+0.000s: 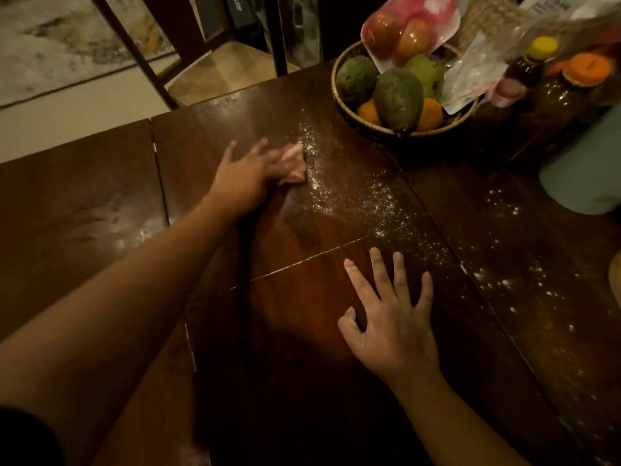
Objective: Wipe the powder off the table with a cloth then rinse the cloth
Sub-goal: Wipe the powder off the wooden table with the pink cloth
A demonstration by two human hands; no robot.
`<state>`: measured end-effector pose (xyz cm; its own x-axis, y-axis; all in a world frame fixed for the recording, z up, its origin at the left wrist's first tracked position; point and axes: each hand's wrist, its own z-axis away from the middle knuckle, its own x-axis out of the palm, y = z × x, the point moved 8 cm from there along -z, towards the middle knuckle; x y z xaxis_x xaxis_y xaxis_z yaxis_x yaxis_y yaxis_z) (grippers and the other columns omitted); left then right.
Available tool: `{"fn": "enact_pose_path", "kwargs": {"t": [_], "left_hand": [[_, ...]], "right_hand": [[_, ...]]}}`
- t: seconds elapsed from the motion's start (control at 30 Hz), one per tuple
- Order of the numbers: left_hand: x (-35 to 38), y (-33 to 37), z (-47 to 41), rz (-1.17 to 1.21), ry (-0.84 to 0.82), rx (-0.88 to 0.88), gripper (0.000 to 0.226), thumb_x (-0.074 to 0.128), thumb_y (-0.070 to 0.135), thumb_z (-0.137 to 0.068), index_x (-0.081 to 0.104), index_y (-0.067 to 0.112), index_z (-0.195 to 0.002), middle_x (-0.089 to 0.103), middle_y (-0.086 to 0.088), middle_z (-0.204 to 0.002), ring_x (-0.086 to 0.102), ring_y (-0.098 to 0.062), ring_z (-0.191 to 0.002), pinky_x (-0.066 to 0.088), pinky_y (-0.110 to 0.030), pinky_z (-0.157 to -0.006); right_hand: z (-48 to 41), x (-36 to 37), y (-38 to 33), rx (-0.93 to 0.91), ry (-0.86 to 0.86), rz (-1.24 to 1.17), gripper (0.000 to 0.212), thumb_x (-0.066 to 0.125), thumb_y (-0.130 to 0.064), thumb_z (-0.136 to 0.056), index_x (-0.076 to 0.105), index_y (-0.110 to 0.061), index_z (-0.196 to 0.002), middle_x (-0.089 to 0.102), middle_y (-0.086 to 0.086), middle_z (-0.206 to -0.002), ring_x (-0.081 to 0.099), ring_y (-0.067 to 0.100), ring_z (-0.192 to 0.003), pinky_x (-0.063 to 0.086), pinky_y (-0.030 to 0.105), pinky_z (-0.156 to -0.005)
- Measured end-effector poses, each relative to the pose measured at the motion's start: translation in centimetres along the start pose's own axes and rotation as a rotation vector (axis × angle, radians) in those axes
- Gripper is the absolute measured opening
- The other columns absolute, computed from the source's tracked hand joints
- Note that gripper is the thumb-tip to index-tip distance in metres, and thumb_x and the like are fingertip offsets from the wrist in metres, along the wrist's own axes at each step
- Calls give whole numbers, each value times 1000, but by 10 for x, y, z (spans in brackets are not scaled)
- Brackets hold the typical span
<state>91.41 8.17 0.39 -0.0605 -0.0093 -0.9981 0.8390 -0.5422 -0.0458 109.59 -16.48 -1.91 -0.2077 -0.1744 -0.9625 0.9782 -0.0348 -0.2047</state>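
Now, table: dark polished wood in several boards with seams between them; it fills most of your view, and both your forearms reach out over it.
Powder: white specks in a band running from in front of the basket down towards your right, with more scattered patches on the far right boards and a faint smear on the left board.
Chair: dark wooden frame with a pale seat, standing at the far edge of the table.
Basket: round and woven, on the far right of the table, holding green fruit, orange fruit and a wrapped tray of red fruit on top.
Pale container: a light, rounded shape at the right edge, partly cut off.
Bottles: dark, one with a yellow cap and one with an orange cap, just behind the basket.
Right hands entry, your right hand: flat on the table, palm down, fingers straight and spread, holding nothing, beside the lower end of the powder band.
Left hand: stretched out further away, resting on the cloth; two outer fingers are straight, but blur hides whether the others curl round it.
Cloth: small, pinkish and bunched, on the table at the thumb side of your left hand, touching the left edge of the powder band.
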Motion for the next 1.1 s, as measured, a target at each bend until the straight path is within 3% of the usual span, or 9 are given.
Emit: {"fn": "enact_pose_path", "kwargs": {"t": [0.13,0.23,0.37,0.5,0.63,0.73,0.9,1.03,1.1], "left_hand": [[2,-42,-63,147,28,-371,47,44,26,-101,37,29,-148,45,-14,-146,40,-36,-135,34,-60,-109],[-1,-31,-88,245,72,-510,49,51,14,-98,41,21,-146,44,-17,-145,48,-39,-126,45,-55,-102],[-3,18,-94,240,76,-157,48,52,25,-98,42,40,-144,39,-7,-154,47,-35,-131,41,-52,-107],[-14,37,-53,427,103,180,56,56,2,-89,59,39,-131,49,8,-147,50,-10,-128,39,-31,-111],[-10,-30,-72,290,158,-316,39,55,12,-96,60,27,-132,64,-9,-127,63,-25,-108,48,-35,-99],[-12,-31,-89,239,158,-524,39,50,14,-99,52,15,-138,52,-15,-140,52,-32,-124,42,-40,-107],[-12,26,-116,266,48,-146,53,46,13,-98,40,30,-148,30,-10,-158,30,-32,-144,24,-51,-118],[-7,27,-82,541,84,101,54,55,2,-89,62,39,-127,51,3,-146,45,-18,-134,34,-45,-116],[-1,3,-79,561,100,42,56,57,-1,-86,63,39,-124,55,0,-142,50,-18,-130,38,-42,-114]], "right_hand": [[1,0,2,6,16,11,73,36,-51,-85,24,-35,-156,15,6,-166,6,33,-154,9,69,-116],[0,-1,2,15,37,21,73,37,-50,-84,28,-35,-155,18,6,-165,11,32,-153,12,68,-116],[0,-3,1,21,48,15,72,38,-49,-84,30,-36,-154,20,4,-165,12,30,-153,12,67,-116],[1,-4,2,32,56,-14,72,41,-49,-83,30,-38,-154,19,2,-166,11,29,-153,12,66,-117],[0,-4,3,33,64,-13,71,42,-48,-83,32,-38,-153,20,2,-165,12,29,-153,12,66,-116],[0,-3,3,36,72,11,70,42,-48,-83,34,-37,-152,22,2,-165,15,29,-153,13,66,-116],[-1,-3,3,39,73,25,69,39,-47,-83,35,-37,-152,24,2,-164,18,29,-152,17,67,-115],[0,-3,3,43,74,1,70,40,-47,-83,34,-38,-152,22,2,-165,15,28,-153,16,67,-116],[-1,-3,3,44,74,2,70,41,-48,-82,33,-38,-152,21,1,-165,15,28,-153,16,67,-116]]}}
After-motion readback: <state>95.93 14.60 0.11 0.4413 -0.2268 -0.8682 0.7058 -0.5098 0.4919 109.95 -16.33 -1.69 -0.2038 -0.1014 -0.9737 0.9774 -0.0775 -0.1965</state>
